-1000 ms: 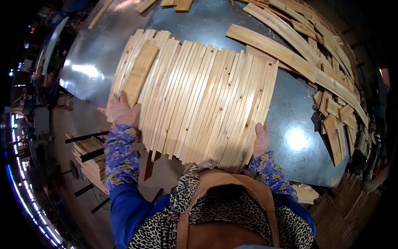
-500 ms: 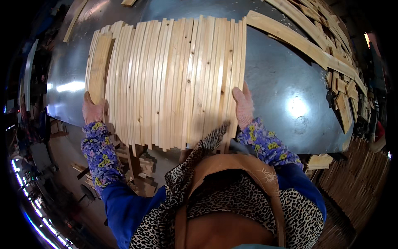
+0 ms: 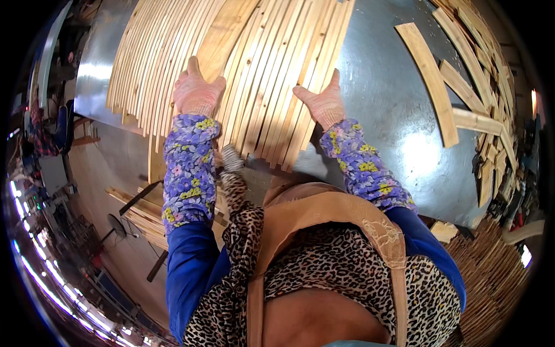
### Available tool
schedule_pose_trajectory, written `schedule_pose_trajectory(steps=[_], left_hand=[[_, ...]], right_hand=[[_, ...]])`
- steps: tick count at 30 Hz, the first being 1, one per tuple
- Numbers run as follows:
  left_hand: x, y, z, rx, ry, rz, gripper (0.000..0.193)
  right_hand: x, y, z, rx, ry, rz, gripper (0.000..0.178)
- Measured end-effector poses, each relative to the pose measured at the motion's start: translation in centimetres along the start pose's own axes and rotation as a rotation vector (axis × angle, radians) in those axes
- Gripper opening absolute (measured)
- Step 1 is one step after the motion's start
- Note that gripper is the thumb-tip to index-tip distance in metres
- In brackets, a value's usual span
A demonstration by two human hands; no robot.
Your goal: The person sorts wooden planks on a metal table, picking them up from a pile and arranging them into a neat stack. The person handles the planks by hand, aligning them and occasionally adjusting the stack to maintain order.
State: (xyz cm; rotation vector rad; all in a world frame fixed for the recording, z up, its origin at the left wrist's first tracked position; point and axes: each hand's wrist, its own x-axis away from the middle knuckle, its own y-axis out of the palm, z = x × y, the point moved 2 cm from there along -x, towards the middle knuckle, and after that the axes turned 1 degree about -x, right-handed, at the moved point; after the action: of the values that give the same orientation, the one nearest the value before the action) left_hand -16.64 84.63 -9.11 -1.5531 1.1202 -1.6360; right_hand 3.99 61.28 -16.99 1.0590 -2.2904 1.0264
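Note:
A row of thin pale wooden strips (image 3: 277,87) lies side by side on a metal-topped table. A wider wooden board (image 3: 228,29) rests among them, lengthwise like the strips. My left hand (image 3: 199,92), in a pinkish glove, is closed round the board's near end, index finger on one side and thumb on the other. My right hand (image 3: 325,104), gloved alike, grips the row's right edge. Its thumb lies over the top of the outer strips, and its forefinger reaches along their side; the other fingers are mostly hidden. The strips' near ends are uneven.
Bare metal tabletop (image 3: 381,98) shows right of the row. A loose board (image 3: 430,87) lies there, beside a heap of offcuts (image 3: 485,110) along the right edge. More wood (image 3: 144,217) is stacked below at the left, near a round-headed stand (image 3: 117,225).
My left hand has moved right, from the row's left end to nearer its middle, and the wide board now lies there too. My right hand has shifted slightly left. The view has also shifted.

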Motion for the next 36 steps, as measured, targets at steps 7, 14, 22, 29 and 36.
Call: schedule_pose_trajectory(steps=[7,14,22,29,36], left_hand=[[8.1,6.6,0.4,-0.095,0.603,0.461,0.086],[18.4,12.6,7.0,0.077,0.756,0.237,0.089],[19.7,9.8,8.5,0.675,0.712,-0.124,0.089],[20.0,12.1,8.8,0.836,0.515,-0.295,0.063],[18.3,16.4,7.5,0.281,0.742,0.15,0.091]], right_hand=[[-1.0,-0.3,2.4,-0.44,0.121,-0.036,0.121],[-0.8,-2.6,6.1,-1.06,-0.219,-0.25,0.089],[0.4,-1.2,4.6,-1.723,0.117,-0.637,0.07],[-0.4,-2.8,6.8,-1.563,0.147,-0.543,0.063],[-0.5,-5.6,9.6,-1.757,0.101,-0.833,0.09]])
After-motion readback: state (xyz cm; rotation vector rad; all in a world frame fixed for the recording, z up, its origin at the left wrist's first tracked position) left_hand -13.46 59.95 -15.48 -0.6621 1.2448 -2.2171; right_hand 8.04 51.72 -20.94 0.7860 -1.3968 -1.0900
